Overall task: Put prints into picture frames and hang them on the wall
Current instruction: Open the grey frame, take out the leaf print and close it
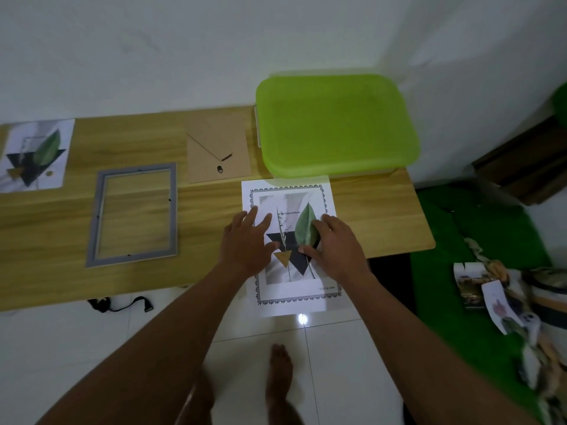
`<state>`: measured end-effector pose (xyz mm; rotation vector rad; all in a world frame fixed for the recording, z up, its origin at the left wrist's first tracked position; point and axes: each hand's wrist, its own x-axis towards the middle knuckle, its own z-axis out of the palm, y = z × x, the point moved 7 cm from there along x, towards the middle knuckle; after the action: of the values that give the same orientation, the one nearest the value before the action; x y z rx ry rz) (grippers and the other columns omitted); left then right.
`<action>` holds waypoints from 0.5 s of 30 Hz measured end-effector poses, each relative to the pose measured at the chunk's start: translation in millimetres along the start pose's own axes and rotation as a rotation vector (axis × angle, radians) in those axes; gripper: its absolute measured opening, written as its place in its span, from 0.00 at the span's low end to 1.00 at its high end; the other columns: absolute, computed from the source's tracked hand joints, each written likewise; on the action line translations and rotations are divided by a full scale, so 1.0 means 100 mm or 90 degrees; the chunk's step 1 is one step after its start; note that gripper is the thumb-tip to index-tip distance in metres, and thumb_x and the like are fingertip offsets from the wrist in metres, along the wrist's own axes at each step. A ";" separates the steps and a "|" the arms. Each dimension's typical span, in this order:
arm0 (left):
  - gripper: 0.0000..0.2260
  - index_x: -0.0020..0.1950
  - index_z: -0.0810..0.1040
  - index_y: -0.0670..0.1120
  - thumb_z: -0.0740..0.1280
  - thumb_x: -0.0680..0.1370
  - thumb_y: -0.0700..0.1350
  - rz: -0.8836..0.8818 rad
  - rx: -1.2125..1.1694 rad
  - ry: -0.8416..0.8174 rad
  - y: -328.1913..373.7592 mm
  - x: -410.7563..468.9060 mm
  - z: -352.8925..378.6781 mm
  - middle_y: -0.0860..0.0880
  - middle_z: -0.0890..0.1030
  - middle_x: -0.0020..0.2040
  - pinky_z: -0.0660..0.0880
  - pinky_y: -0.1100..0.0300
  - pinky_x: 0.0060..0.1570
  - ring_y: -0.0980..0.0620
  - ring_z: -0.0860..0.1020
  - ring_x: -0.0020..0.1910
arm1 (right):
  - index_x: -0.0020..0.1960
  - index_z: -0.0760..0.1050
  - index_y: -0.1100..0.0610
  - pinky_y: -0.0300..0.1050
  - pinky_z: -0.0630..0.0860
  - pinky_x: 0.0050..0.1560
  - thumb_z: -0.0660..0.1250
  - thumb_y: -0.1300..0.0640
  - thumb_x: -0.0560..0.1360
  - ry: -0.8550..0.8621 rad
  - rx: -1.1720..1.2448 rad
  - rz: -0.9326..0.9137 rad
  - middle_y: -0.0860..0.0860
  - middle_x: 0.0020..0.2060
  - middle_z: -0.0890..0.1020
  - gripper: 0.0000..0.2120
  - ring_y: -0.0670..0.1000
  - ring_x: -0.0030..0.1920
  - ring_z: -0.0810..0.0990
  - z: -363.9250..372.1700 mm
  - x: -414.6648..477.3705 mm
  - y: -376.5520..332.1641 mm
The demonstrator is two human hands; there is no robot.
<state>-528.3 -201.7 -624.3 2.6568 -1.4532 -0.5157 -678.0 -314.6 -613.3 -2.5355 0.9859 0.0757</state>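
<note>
A leaf print with a decorative border lies on the wooden table, its near end hanging past the front edge. My left hand rests flat on the print's left side with straight fingers. My right hand lies on its right side over the green leaf, fingers bent slightly. A grey picture frame lies face down to the left, empty. Its brown backing board sits behind the print. A second leaf print lies at the table's far left.
A lime-green lidded box stands at the table's back right, against the white wall. A black strap lies on the tiled floor under the table edge. Green cloth with loose photos covers the floor at right. My bare foot is below.
</note>
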 end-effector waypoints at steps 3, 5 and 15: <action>0.31 0.78 0.59 0.54 0.62 0.78 0.62 0.007 0.004 0.000 -0.01 0.01 -0.01 0.46 0.55 0.79 0.61 0.46 0.71 0.44 0.54 0.77 | 0.69 0.70 0.58 0.55 0.63 0.72 0.70 0.39 0.72 -0.010 -0.008 0.000 0.56 0.69 0.71 0.33 0.57 0.72 0.65 -0.01 0.00 -0.01; 0.31 0.78 0.59 0.53 0.62 0.78 0.62 0.006 -0.005 0.004 -0.02 0.01 -0.02 0.45 0.56 0.79 0.61 0.46 0.70 0.43 0.55 0.76 | 0.69 0.70 0.58 0.53 0.63 0.72 0.69 0.38 0.73 -0.006 -0.012 0.000 0.56 0.68 0.71 0.33 0.57 0.72 0.65 -0.03 -0.01 -0.03; 0.29 0.76 0.65 0.48 0.64 0.78 0.59 -0.014 -0.071 0.062 -0.41 -0.16 -0.48 0.42 0.67 0.74 0.66 0.46 0.66 0.40 0.63 0.72 | 0.75 0.64 0.58 0.52 0.62 0.72 0.60 0.41 0.80 -0.005 -0.029 -0.045 0.58 0.73 0.68 0.30 0.57 0.74 0.64 -0.30 0.11 -0.63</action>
<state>-487.5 -170.5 -584.1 2.5748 -1.3299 -0.4477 -630.8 -291.9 -565.2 -2.6069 0.8999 0.0888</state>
